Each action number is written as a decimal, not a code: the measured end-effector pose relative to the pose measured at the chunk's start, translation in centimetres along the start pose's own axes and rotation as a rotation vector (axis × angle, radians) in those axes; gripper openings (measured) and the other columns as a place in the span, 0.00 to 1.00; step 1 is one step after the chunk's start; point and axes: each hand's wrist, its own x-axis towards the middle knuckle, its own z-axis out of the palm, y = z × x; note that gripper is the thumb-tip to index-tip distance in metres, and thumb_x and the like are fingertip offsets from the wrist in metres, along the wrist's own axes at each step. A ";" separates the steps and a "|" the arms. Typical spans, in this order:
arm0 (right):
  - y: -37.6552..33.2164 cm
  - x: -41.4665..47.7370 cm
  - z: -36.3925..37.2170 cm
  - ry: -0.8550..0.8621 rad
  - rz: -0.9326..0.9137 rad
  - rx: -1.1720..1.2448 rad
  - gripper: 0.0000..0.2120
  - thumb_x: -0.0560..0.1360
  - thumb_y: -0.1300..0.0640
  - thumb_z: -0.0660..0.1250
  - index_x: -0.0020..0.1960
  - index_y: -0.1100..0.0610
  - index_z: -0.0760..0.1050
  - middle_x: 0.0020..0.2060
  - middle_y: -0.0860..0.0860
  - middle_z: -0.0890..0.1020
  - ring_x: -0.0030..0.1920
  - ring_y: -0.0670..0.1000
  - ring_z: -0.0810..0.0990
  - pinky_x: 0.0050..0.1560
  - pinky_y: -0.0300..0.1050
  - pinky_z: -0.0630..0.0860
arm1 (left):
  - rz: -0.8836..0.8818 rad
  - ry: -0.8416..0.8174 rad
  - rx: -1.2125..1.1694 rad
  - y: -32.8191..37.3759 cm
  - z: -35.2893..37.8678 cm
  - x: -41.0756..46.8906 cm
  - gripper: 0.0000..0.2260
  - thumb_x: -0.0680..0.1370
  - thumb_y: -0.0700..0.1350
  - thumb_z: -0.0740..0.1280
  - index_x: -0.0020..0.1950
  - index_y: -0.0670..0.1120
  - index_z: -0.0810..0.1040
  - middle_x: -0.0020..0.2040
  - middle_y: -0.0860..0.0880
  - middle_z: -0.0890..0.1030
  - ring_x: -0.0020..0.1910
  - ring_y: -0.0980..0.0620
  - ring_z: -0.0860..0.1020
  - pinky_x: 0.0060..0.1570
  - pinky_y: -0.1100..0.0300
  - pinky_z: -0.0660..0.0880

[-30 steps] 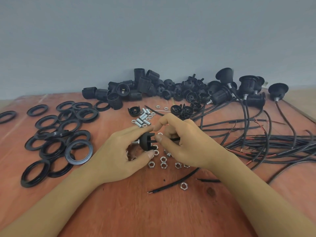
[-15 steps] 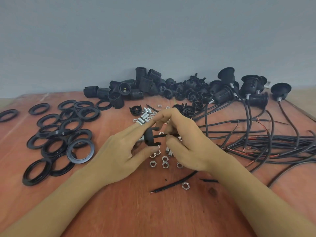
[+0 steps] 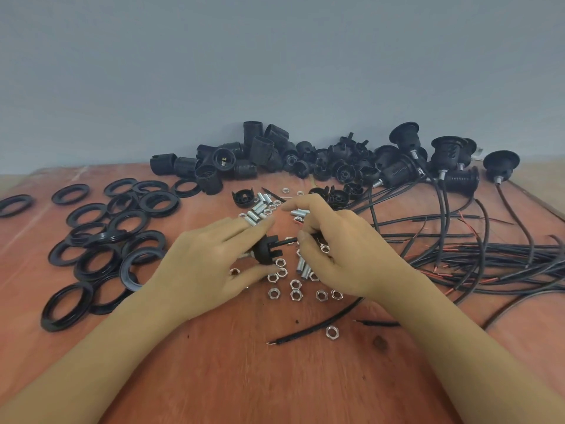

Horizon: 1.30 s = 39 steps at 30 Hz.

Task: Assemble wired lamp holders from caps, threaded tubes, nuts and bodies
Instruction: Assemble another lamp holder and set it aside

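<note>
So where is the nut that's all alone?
In the head view, the nut lies right of centre, beside the black wire, below the right hand.

A plain, matte blue-grey wall (image 3: 275, 71) fills the upper half of the view and meets the far edge of a reddish-brown plywood tabletop (image 3: 232, 381), streaked in grain and marked by a dark knot (image 3: 379, 342), under soft, even light.
</note>
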 end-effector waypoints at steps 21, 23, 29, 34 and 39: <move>-0.8 0.3 0.5 -0.070 0.019 0.095 0.22 0.79 0.63 0.62 0.72 0.54 0.64 0.21 0.47 0.70 0.23 0.52 0.68 0.27 0.44 0.64 | -0.027 -0.068 -0.118 0.8 0.4 0.0 0.27 0.77 0.55 0.63 0.68 0.38 0.75 0.47 0.48 0.81 0.39 0.51 0.79 0.38 0.53 0.79; -1.1 0.3 0.9 -0.075 0.036 0.096 0.23 0.80 0.63 0.61 0.73 0.53 0.63 0.22 0.48 0.69 0.23 0.52 0.67 0.26 0.46 0.64 | -0.059 -0.068 -0.215 0.7 0.5 0.0 0.28 0.77 0.57 0.64 0.69 0.39 0.74 0.49 0.52 0.79 0.42 0.60 0.75 0.45 0.59 0.78; 0.1 0.1 0.2 0.024 0.118 -0.043 0.17 0.83 0.54 0.55 0.72 0.49 0.64 0.23 0.46 0.70 0.24 0.48 0.68 0.29 0.46 0.65 | -0.140 -0.015 -0.243 0.6 0.5 0.2 0.25 0.77 0.57 0.64 0.70 0.44 0.73 0.48 0.65 0.68 0.36 0.60 0.72 0.45 0.72 0.68; 1.1 0.2 -0.2 0.109 0.205 0.014 0.14 0.83 0.55 0.57 0.68 0.50 0.67 0.22 0.48 0.70 0.24 0.49 0.66 0.28 0.45 0.62 | -0.172 0.021 -0.110 -0.2 -0.4 0.1 0.24 0.77 0.58 0.64 0.67 0.45 0.76 0.50 0.53 0.79 0.37 0.49 0.78 0.42 0.53 0.77; -1.4 0.3 1.3 0.042 0.046 0.106 0.17 0.82 0.61 0.59 0.70 0.55 0.66 0.24 0.50 0.73 0.22 0.52 0.69 0.26 0.53 0.69 | -0.035 -0.019 -0.031 1.2 0.1 0.1 0.21 0.77 0.54 0.64 0.61 0.40 0.79 0.46 0.48 0.81 0.33 0.48 0.78 0.31 0.51 0.77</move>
